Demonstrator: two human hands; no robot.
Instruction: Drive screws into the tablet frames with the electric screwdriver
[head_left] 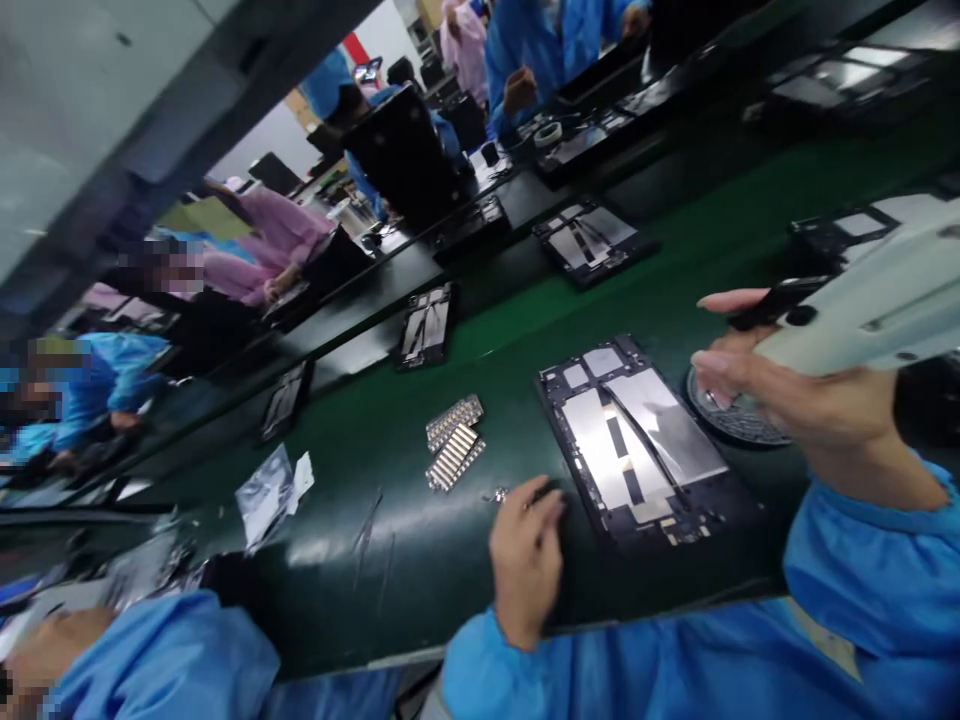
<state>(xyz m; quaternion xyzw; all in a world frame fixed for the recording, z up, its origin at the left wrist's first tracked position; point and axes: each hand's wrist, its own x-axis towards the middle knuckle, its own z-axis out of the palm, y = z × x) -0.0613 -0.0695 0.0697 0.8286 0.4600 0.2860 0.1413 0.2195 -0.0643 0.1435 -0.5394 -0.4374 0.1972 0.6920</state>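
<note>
An opened tablet (694, 440) lies tilted on the green work surface, its silver battery plates and black cable facing up. My right hand (810, 400) is wrapped round a pale electric screwdriver (877, 300) with a black nose, held above the tablet's right side. Partly behind this hand sits a round dish (739, 415) of small parts. My left hand (529, 560) rests just left of the tablet, fingers curled together; anything between them is too small to make out. Tiny metal pieces (497, 494) lie by its fingertips. Beyond them are two small stacked strips of parts (455, 457).
More opened tablets (589, 240) stand along the far side of the green belt (495, 330). A clear plastic bag (266, 490) lies to the left, near a co-worker's blue sleeve (161, 660). Other people work across the line. A pale overhead panel (97, 110) fills the upper left.
</note>
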